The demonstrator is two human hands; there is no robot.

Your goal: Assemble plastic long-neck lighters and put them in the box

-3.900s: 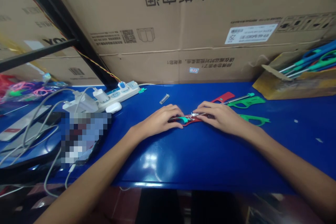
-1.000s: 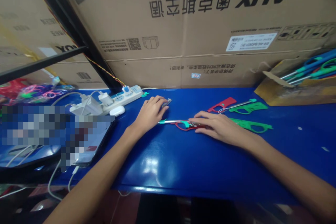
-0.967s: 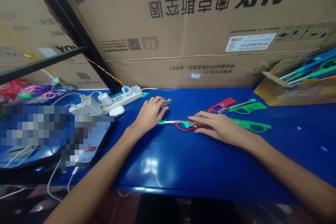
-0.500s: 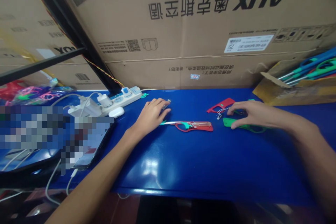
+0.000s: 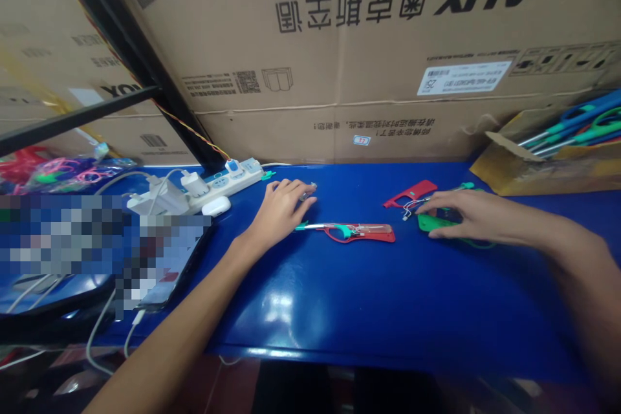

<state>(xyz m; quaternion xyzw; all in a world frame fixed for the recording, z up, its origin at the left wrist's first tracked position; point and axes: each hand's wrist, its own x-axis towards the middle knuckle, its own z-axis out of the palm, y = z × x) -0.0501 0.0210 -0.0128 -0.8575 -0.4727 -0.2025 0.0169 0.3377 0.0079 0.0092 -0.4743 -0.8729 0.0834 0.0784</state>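
My left hand point(image 5: 276, 210) rests on the table with its fingers curled over a small clear piece point(image 5: 308, 193) that shows at the fingertips. Just below its thumb lies an opened red lighter point(image 5: 381, 233), with a metal tube, a green trigger and a clear tank in its half shell. On the right, my right hand point(image 5: 460, 210) has thumb and fingers closed about the end of a green lighter handle point(image 5: 429, 223), partly hidden by the hand. Behind that hand lies a red handle half point(image 5: 420, 191) with loose white wires point(image 5: 409, 208) beside it.
A torn cardboard box point(image 5: 509, 165) with several lighters stands at the back right. At the left are a power strip point(image 5: 220, 187) with chargers, a white earbud case point(image 5: 216, 207), a phone point(image 5: 167, 265) and cables. Large cartons point(image 5: 334, 129) line the back of the blue table point(image 5: 339, 304).
My right hand has shifted slightly right, and the green handle has moved with it. My left hand stays almost where it was.
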